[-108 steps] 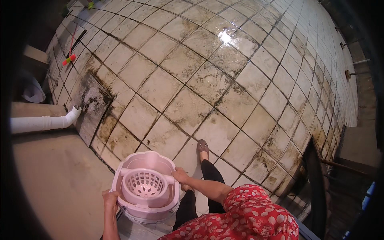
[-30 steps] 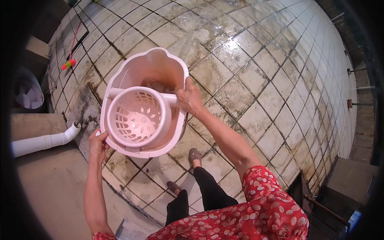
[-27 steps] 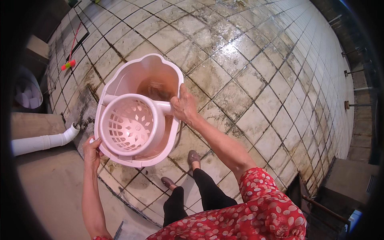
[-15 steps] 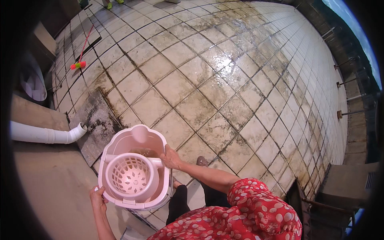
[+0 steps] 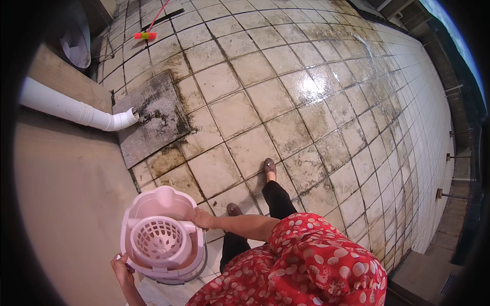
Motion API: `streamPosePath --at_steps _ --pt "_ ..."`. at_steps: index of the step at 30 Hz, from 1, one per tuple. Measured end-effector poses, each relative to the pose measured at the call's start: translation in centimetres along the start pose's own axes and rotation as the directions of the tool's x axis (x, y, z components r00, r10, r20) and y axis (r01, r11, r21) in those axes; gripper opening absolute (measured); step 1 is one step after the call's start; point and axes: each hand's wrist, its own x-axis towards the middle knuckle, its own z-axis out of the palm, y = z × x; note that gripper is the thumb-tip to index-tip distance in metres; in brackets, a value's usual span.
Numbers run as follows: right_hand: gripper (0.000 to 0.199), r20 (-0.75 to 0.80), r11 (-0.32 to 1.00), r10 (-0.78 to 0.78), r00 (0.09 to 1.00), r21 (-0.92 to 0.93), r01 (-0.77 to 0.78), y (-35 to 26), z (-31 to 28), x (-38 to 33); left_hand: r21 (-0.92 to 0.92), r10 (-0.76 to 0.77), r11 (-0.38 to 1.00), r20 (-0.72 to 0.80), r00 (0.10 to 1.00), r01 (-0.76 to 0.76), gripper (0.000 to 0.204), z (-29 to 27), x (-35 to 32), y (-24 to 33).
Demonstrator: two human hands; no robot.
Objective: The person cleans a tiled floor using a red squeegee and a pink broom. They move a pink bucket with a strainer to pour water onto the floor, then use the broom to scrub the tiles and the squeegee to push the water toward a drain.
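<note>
Head view, looking straight down, showed a person in a red dress with white dots holding a pink mop bucket low at the near left, over the seam between a bare concrete strip and a grimy tiled floor. A perforated wringer basket sat inside the bucket's top. The right hand was closed over the bucket's right rim, fingers curled around the edge. The left hand was at the near-left rim, apparently gripping it, though only the back of the hand showed and how far the fingers wrapped could not be told.

The tiles looked wet and glossy toward the far right, with dark stains between them, so a slip seemed possible for the two feet planted just right of the bucket. Held only by its rim on two sides, the bucket could have tilted and spilled, or the loose basket could have shifted.

Whether the bucket rested on the ground or hung in the hands was unclear; its underside was hidden. Any water inside was masked by the basket. A white drain pipe ended at a dark patch on the far left, and a red-and-green broom head lay at the far edge, its handle cut off.
</note>
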Motion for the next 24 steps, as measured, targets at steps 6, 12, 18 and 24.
streamPosePath --at_steps 6,12,18,24 --pt "0.033 0.023 0.877 -0.257 0.966 -0.414 0.243 3.5 -5.2 7.4 -0.009 -0.093 0.996 0.011 0.996 0.093 0.012 6.1 4.2 -0.4" --pt "0.036 -0.207 0.97 -0.166 0.964 -0.208 0.123 5.1 -18.4 12.0 0.11 -0.1 0.989 0.021 0.995 0.098 0.009 22.0 8.2 8.1" --pt "0.019 -0.197 0.541 -0.384 0.902 -0.84 0.047 11.6 -41.8 16.1 0.16 0.051 0.983 0.232 0.971 -0.09 0.005 52.3 9.6 25.8" --pt "0.015 -0.495 0.545 -0.419 0.761 -0.808 -0.225 6.8 -69.1 10.7 0.106 0.211 0.92 0.675 0.707 -0.376 0.009 77.3 2.4 44.1"
